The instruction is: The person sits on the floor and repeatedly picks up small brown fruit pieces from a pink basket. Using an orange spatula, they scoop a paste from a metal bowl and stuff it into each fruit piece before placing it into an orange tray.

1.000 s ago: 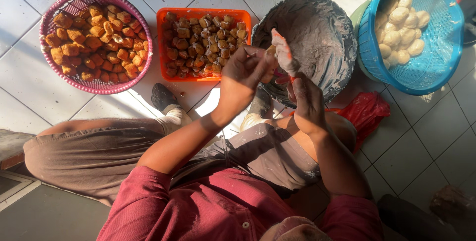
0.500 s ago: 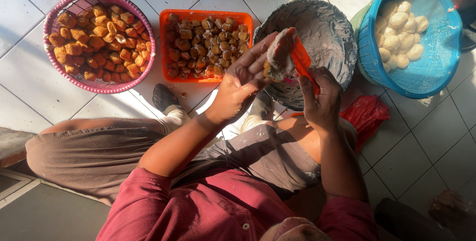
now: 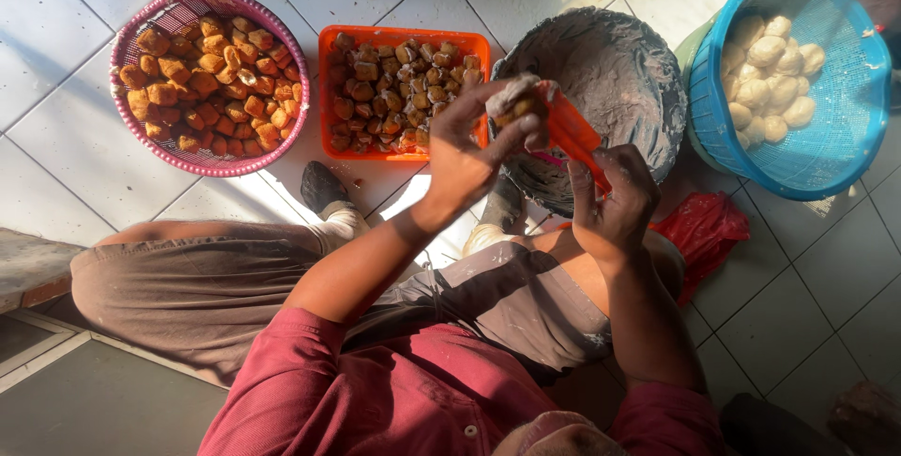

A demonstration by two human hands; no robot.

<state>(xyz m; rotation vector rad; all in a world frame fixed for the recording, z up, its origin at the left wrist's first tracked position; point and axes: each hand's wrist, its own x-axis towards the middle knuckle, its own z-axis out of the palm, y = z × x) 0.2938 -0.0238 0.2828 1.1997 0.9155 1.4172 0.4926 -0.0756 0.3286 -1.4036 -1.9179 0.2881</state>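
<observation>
Brown tofu puff (image 3: 514, 104) pinched in my left hand (image 3: 465, 151) fingertips, white paste on top, my right hand (image 3: 610, 203) gripping orange scraper (image 3: 572, 132) beside it.

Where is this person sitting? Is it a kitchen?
Probably a home food-making spot on a tiled floor. Baskets of fried tofu, a paste bowl and white dough balls surround the person.

The floor is laid with large white square ceramic tiles (image 3: 75, 34), crossed by dark grout lines and lit by patchy sunlight.
</observation>
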